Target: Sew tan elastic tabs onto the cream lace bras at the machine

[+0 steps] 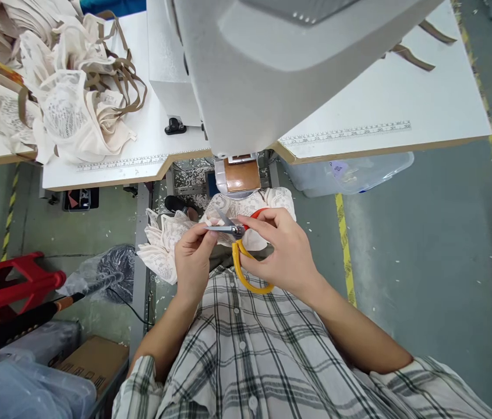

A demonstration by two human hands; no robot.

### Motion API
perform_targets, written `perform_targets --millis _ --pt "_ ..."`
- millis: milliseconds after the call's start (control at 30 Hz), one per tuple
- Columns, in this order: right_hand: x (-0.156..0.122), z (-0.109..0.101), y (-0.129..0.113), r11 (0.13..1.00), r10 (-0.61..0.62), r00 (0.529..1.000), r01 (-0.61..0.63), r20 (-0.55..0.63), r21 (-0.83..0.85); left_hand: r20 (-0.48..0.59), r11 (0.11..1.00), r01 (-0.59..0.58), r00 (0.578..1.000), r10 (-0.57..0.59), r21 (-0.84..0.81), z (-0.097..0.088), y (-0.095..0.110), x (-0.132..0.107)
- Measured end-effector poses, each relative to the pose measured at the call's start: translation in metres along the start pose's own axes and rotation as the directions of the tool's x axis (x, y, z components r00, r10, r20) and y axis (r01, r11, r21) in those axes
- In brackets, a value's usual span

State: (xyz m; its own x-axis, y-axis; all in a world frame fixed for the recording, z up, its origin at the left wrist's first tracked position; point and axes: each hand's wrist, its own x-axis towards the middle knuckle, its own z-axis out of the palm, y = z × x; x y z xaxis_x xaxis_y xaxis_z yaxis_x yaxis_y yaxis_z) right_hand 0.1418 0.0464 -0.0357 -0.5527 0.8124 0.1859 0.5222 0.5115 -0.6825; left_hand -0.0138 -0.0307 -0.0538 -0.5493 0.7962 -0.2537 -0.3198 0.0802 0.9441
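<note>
My right hand holds a pair of scissors with one red and one yellow handle, its blades parted and pointing left. Opposite it, my left hand is closed in a pinch at the blade tips, thumb against forefinger, on the edge of a white lace bra. The bra spreads across my lap on both sides of the left hand and below the machine. A pale bit of it shows between the blades; the exact spot in the pinch is partly hidden by the fingers.
A white sewing machine stands just ahead, over a white table with printed rulers. Several lace bras with brown straps lie piled at left. A clear plastic bin sits under the table at right. At lower left is a cardboard box.
</note>
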Motion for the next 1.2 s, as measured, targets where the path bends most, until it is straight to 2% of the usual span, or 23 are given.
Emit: perform_targets --millis 333,667,900,1200 --pt "0.0024 0.0040 -0.0038 0.999 -0.028 0.999 0.029 -0.023 0.015 -0.041 1.000 -0.004 0.999 0.004 0.010 -0.0018 -0.0022 0.0019" --pt "0.0054 0.0039 -0.0056 1.000 -0.013 1.000 0.013 0.006 0.009 -0.006 0.990 0.066 0.998 -0.068 -0.127 -0.0015 -0.0006 0.0055" --pt "0.0087 0.0059 -0.0070 0.998 0.025 0.999 -0.027 0.027 0.057 0.031 0.991 0.027 0.999 -0.023 -0.131 -0.0004 -0.0004 0.0087" --pt "0.0023 0.0028 0.0019 0.991 0.096 0.993 -0.102 0.073 0.091 0.027 0.990 0.001 1.000 0.003 -0.139 -0.0010 -0.0035 0.0068"
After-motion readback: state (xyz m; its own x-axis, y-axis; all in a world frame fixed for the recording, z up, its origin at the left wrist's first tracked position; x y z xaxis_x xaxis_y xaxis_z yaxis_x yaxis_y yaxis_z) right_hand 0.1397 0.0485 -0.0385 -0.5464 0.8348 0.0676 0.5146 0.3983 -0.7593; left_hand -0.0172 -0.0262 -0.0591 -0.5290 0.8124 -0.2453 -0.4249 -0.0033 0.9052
